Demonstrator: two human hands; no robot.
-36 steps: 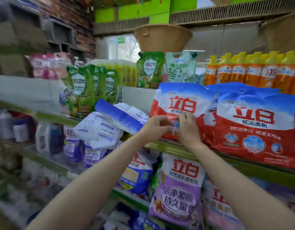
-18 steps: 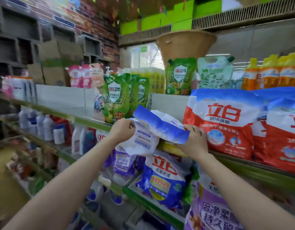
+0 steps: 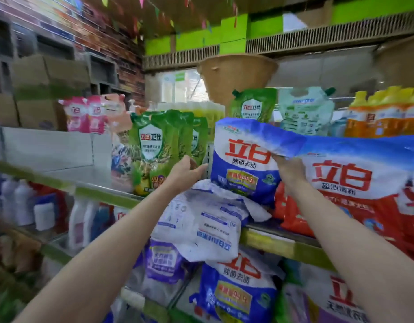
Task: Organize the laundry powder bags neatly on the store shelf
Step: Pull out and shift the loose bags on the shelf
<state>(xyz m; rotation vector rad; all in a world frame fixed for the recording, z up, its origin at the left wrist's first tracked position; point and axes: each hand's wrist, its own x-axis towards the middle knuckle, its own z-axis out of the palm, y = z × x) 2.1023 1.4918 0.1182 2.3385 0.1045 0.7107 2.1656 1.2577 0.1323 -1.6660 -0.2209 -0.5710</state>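
Shelf point(image 3: 280, 241) with a green front edge runs left to right across the scene, more stock on the tier below. Red-and-white powder bags point(image 3: 355, 183) stand in a row on the right part of the shelf, blue tops. Green pouches point(image 3: 154, 150) stand left of centre, orange bottles point(image 3: 383, 117) far right on the back row. Blue-and-white powder bag point(image 3: 243, 164) is upright at the shelf centre, just left of the red bags and touching them, top flap bent over to the right. It rests on a white bag point(image 3: 208, 224) lying flat with its printed back up, overhanging the shelf edge. Left hand point(image 3: 187, 169) is curled on the blue bag's left edge, fingers behind it. Right hand point(image 3: 289, 169) pinches the folded top flap from below, at the bag's right side
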